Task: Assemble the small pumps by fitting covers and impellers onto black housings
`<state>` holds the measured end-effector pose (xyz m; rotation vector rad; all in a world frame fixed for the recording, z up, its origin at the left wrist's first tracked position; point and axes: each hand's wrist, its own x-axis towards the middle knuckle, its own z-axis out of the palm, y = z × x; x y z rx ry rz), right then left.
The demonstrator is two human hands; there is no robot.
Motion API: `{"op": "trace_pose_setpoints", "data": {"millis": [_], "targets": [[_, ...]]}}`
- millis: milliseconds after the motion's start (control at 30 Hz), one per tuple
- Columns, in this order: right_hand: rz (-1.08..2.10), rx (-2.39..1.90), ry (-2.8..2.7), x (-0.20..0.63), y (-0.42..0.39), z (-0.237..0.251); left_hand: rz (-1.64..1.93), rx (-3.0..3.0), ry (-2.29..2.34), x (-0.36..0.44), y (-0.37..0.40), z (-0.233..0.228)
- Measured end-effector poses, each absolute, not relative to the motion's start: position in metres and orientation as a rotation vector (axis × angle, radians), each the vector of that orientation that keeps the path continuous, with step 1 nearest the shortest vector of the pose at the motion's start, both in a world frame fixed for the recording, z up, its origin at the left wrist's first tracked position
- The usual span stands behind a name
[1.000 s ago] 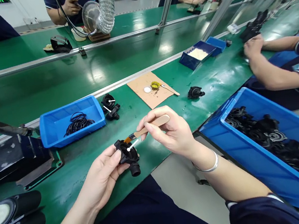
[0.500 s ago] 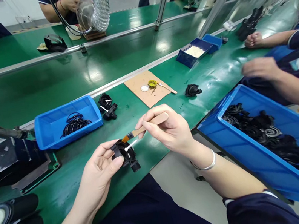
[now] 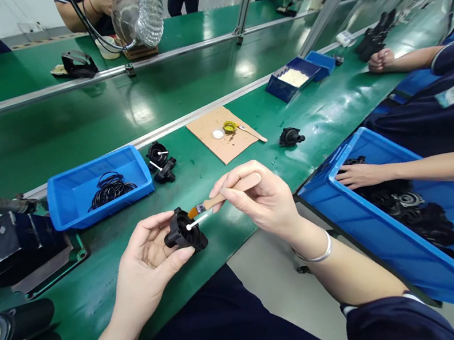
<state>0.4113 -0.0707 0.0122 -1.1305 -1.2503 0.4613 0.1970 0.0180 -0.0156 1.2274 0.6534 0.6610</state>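
Between the fingers and thumb of my left hand (image 3: 149, 261) is a black plastic housing (image 3: 176, 237), its round opening turned toward the right. A thin white rod (image 3: 198, 221) sticks out from inside it. My right hand (image 3: 260, 199) pinches a small paintbrush (image 3: 215, 200) by its wooden handle. The orange bristles touch or hover at the housing's upper rim; I cannot tell which. Farther off, a cardboard sheet (image 3: 224, 150) carries a yellow-stained cap (image 3: 229, 127), a white disc (image 3: 217, 134) and a second brush (image 3: 253, 133).
At the left stands a blue bin (image 3: 58, 213) of black rubber rings (image 3: 112, 190), with two more housings (image 3: 160, 162) beside it. Another black part (image 3: 290, 137) lies right of the cardboard. A co-worker's hand (image 3: 361, 175) is in the large blue crate (image 3: 399, 240) of black parts.
The housing has turned in my left hand, so its opening faces more to the right. The brush stays at its rim. The co-worker's hand has reached down into the crate.
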Motion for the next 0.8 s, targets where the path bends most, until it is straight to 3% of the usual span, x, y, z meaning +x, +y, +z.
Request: {"op": "trace_pose_setpoints", "data": {"millis": [167,567,800], "targets": [[0.403,-1.153,-1.311,0.412,-0.071,0.009,0.728,1.279,0.638,0.199,0.018,-0.014],[0.724,-0.981,-1.145,0.407,-0.081,0.015,0.954,1.621,0.412,0.198,0.019,-0.025],[0.434,-1.022,-1.251,0.405,-0.077,0.009,1.043,1.831,0.298,0.197,0.023,-0.029]]}}
